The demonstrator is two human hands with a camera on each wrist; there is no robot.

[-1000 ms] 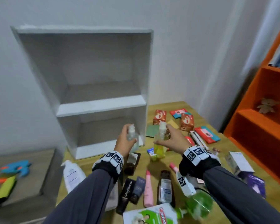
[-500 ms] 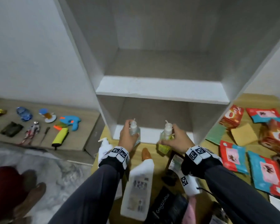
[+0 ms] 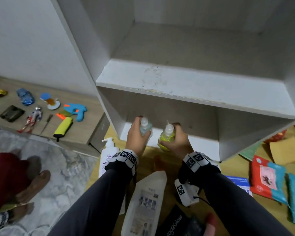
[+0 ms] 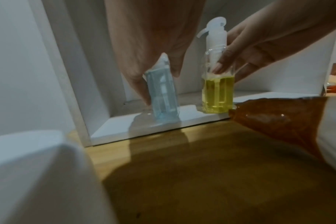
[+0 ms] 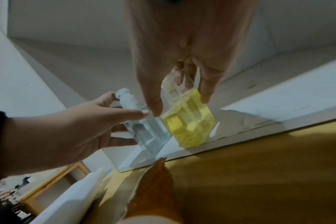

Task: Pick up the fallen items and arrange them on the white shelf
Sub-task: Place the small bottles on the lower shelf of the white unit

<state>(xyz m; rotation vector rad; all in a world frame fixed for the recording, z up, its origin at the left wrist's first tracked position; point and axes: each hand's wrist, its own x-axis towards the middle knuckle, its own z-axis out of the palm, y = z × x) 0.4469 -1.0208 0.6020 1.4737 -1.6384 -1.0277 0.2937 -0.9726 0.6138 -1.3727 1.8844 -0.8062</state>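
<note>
Placing step: the left hand (image 3: 137, 137) grips the blue bottle (image 4: 162, 92) and the right hand (image 3: 176, 140) the yellow bottle (image 4: 218, 92), both upright, apparently seated on the shelf (image 3: 194, 86) floor's front edge; next, release without tipping.

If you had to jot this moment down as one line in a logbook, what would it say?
left hand holds blue bottle | right hand holds yellow bottle | both upright at front of white shelf bottom level | more items lie on table
</note>
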